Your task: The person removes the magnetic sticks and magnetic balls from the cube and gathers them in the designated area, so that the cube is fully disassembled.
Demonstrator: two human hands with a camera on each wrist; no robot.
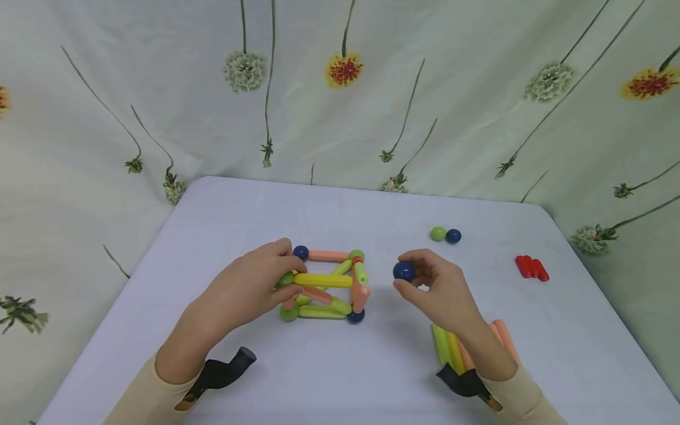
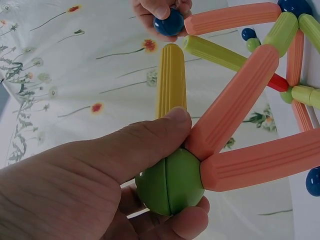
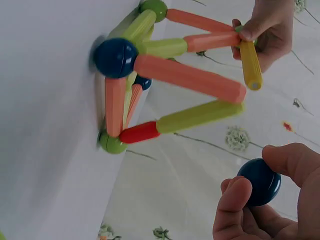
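My left hand (image 1: 247,286) grips a green ball (image 2: 170,186) at the raised left corner of a frame of rods and balls. From that ball a yellow rod (image 1: 324,280) sticks out toward the right, its far end free, and two salmon rods (image 2: 235,102) run down to the base. Green and blue balls mark the base corners, such as a blue ball (image 3: 115,57). A salmon rod (image 3: 192,80) and a red-and-green pair lean up together at the right side. Beside the frame, my right hand (image 1: 441,289) pinches a loose dark blue ball (image 1: 404,271) between thumb and fingers.
Toward the back right lie a green ball (image 1: 438,234) and another blue ball (image 1: 454,236). Several short red pieces (image 1: 532,268) sit farther right. Green, yellow and salmon rods (image 1: 442,345) lie side by side, partly hidden under my right forearm. A flowered cloth hangs behind the white table (image 1: 255,206).
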